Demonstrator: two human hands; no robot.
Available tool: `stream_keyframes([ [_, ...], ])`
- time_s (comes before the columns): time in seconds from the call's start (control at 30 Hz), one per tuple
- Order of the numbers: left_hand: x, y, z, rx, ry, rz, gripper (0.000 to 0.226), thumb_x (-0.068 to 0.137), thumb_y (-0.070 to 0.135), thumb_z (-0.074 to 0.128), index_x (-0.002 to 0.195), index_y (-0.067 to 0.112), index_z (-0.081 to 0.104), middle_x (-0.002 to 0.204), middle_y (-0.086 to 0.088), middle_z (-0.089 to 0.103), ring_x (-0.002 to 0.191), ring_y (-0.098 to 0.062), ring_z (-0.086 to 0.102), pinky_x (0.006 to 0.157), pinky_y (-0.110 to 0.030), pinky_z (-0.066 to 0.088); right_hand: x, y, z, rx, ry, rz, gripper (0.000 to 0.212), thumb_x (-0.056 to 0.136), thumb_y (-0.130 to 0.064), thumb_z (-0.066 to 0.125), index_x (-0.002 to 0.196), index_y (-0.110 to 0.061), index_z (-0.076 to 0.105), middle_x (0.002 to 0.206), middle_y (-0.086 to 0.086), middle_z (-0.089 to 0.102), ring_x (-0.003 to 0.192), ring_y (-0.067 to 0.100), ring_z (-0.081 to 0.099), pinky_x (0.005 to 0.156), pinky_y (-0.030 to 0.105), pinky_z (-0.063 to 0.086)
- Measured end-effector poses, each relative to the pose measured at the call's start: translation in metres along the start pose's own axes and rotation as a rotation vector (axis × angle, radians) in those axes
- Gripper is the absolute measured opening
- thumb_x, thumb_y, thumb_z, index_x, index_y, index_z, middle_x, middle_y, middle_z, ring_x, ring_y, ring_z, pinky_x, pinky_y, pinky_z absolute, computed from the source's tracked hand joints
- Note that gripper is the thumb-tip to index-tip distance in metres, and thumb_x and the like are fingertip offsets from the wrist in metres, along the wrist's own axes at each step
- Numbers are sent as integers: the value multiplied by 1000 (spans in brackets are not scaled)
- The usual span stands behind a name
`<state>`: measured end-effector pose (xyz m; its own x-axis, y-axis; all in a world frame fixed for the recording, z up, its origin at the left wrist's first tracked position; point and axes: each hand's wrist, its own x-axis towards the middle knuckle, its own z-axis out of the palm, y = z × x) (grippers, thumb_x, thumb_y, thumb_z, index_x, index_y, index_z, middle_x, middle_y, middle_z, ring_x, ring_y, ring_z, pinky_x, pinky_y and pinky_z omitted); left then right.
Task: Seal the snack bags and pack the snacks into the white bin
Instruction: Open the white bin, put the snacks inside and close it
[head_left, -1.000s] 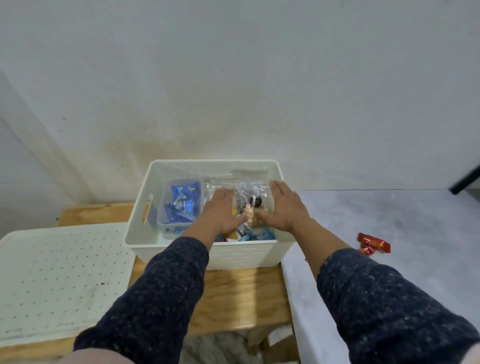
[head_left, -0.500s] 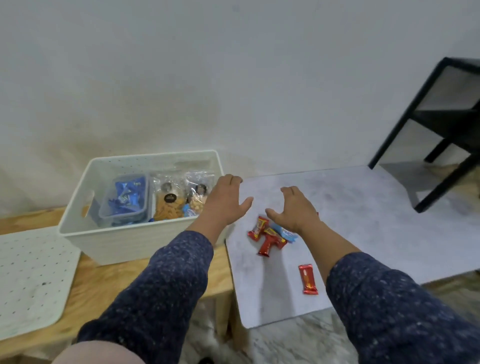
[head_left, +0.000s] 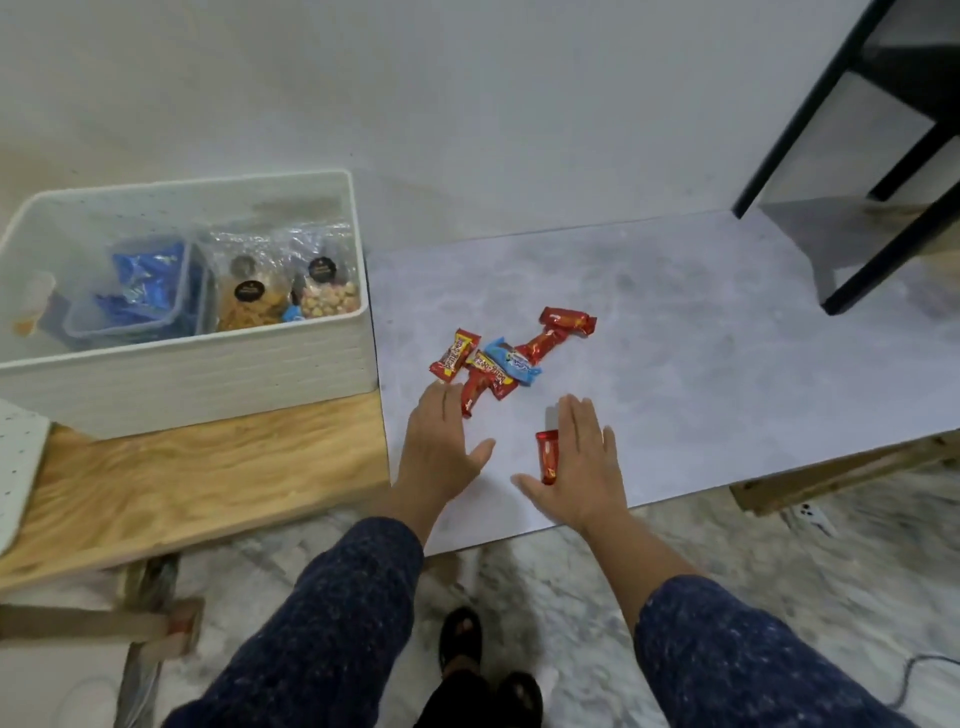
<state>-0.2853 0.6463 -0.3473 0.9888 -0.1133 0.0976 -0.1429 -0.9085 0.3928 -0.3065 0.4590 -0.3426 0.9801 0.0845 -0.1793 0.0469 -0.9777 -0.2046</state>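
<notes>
The white bin (head_left: 208, 379) stands at the left on a wooden board. Inside it are clear snack bags (head_left: 291, 291) with black labels and a clear tub of blue wrappers (head_left: 140, 291). Several red candy bars and one blue bar (head_left: 511, 361) lie in a loose pile on the grey mat. A lone red bar (head_left: 547, 456) lies nearer me, partly under the fingers of my right hand (head_left: 582, 467). My left hand (head_left: 441, 447) hovers flat with fingers spread just below the pile, holding nothing. My right hand is flat and spread too; no grip on the bar shows.
The grey mat (head_left: 675, 338) covers the table's right side up to the wall. A black metal frame (head_left: 857, 156) stands at the far right. A white perforated lid (head_left: 21, 467) lies at the left edge. My feet (head_left: 483, 670) show on the marbled floor below.
Both hands left the white bin and moved right and toward me, over the mat by the candy bars. My view swung right and down. The bags stay in the bin.
</notes>
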Motion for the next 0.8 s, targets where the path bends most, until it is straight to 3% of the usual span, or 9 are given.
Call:
stream_keyframes([
  [0.1,16,4,18,35,-42,-111,95,71,51,72,145,12,28,151,-13,31,142,-33,25,110,-57,31,17,12,8,8,86,-18,103,76,-74,47,148,-29,-10,161,5,-9,148,26,-12,117,48,-2],
  [0.17,32,4,28,53,-51,-116,97,72,52,70,147,28,14,158,-9,12,147,-32,6,111,-63,16,33,18,6,9,103,-33,99,72,-77,48,144,-41,-11,161,5,-7,148,28,-11,116,53,0],
  [0.4,90,-11,33,83,-106,-39,81,77,60,60,144,48,16,158,-8,0,145,-39,-6,106,-72,8,104,34,-5,-22,101,-118,103,59,-89,43,143,-52,-2,160,4,-11,146,29,-17,111,64,-5],
  [0.5,108,-19,37,128,-145,64,71,77,66,48,142,50,25,158,-5,7,145,-38,-1,103,-74,14,134,40,-10,23,110,-188,104,54,-90,44,144,-50,10,160,5,-6,147,30,-13,108,70,-1],
  [0.6,125,-22,42,153,-118,171,61,77,65,36,135,47,43,152,-6,32,142,-41,20,95,-71,28,164,46,-16,43,100,-243,103,51,-88,48,142,-51,20,159,3,-1,147,31,-10,107,71,1],
  [0.73,138,-24,56,168,20,162,44,81,56,46,117,38,62,122,-6,60,121,-37,50,89,-55,43,197,48,-16,7,36,-307,89,57,-80,60,137,-50,34,157,4,12,147,29,-3,109,69,8],
  [0.8,144,-25,60,139,138,108,37,81,51,54,107,30,67,106,-7,63,103,-34,58,80,-45,49,213,49,-12,2,90,-359,72,63,-77,58,127,-47,48,150,6,30,145,31,13,106,64,21],
])
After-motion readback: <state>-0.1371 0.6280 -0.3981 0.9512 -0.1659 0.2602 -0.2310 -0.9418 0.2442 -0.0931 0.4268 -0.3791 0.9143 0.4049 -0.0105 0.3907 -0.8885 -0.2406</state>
